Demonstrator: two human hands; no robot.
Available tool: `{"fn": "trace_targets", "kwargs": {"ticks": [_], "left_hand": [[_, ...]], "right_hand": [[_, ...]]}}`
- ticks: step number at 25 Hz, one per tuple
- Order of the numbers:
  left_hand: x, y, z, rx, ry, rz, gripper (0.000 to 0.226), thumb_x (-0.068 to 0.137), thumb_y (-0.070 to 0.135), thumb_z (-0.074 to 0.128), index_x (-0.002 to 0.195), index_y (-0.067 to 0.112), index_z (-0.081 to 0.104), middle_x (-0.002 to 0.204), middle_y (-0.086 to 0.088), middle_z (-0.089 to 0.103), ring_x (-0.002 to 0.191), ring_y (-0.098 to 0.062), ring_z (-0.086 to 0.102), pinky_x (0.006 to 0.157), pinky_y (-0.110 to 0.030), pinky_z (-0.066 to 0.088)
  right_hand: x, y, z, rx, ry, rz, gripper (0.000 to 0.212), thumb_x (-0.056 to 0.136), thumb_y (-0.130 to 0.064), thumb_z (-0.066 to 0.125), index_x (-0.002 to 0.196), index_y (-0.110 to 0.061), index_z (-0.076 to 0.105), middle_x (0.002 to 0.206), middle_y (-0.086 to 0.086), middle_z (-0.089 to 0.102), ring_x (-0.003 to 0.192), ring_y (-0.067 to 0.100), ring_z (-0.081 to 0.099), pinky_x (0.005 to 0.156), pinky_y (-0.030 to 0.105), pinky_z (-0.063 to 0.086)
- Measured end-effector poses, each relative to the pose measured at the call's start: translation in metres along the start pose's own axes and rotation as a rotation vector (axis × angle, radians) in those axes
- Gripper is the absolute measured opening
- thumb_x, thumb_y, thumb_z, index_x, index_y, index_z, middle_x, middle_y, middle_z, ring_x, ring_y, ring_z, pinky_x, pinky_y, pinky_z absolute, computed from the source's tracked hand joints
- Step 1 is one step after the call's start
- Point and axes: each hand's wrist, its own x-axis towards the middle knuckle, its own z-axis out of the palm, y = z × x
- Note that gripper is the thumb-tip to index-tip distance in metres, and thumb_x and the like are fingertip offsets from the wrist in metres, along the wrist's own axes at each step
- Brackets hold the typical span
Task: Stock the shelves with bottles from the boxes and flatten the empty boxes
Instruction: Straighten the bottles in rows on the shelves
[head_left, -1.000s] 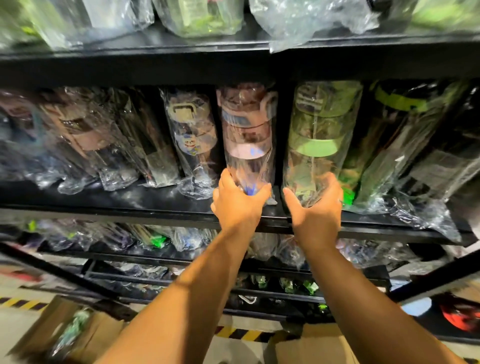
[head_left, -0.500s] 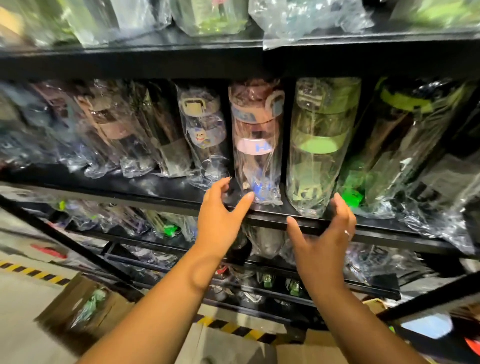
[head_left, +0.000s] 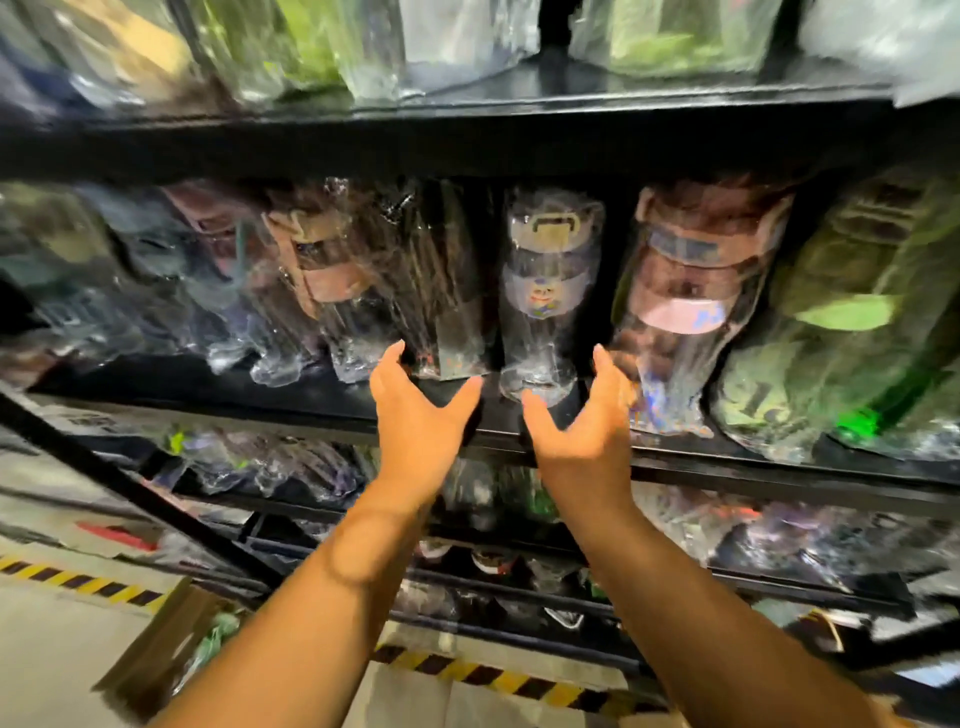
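Plastic-wrapped bottles stand in a row on a black metal shelf (head_left: 311, 400). In the middle is a clear bottle with a cartoon label (head_left: 545, 291), with a dark bottle (head_left: 441, 291) to its left and a pink-banded bottle (head_left: 691, 312) to its right. A green bottle (head_left: 841, 322) leans at the far right. My left hand (head_left: 415, 415) is open just below the dark bottle. My right hand (head_left: 587, 421) is open, its fingers between the clear bottle and the pink-banded one. Neither hand holds anything.
An upper shelf (head_left: 519, 109) carries more wrapped bottles, and lower shelves (head_left: 779, 488) hold others. An open cardboard box (head_left: 171, 649) with wrapped items sits on the floor at lower left, near yellow-black hazard tape (head_left: 78, 582). Another box edge shows at the bottom centre.
Both hands have let go of the pink-banded and green bottles and shifted left along the shelf, now open by the dark and clear bottles. The view has swung left too.
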Motion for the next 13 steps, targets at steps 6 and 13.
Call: {"fn": "trace_targets", "kwargs": {"ticks": [6,13], "left_hand": [[0.038,-0.015,0.000,-0.088,-0.221,-0.023,0.104,0.081,0.035,0.080,0.157,0.016,0.011,0.162,-0.004,0.016,0.147,-0.018,0.024,0.116,-0.029,0.024],[0.052,-0.032,-0.005,-0.133,-0.284,-0.015,0.110,0.080,0.037,0.081,0.157,0.016,0.006,0.158,-0.009,0.025,0.143,-0.024,0.032,0.117,-0.045,0.031]], "right_hand": [[0.027,-0.014,0.049,-0.056,0.094,0.234,0.095,0.085,-0.037,0.075,0.154,-0.002,0.019,0.160,0.015,0.022,0.147,0.026,0.023,0.115,0.027,0.019],[0.051,-0.017,0.070,-0.217,0.240,0.344,0.068,0.073,-0.045,0.079,0.116,-0.004,0.045,0.120,0.014,0.055,0.115,0.035,0.053,0.097,0.048,0.044]]}}
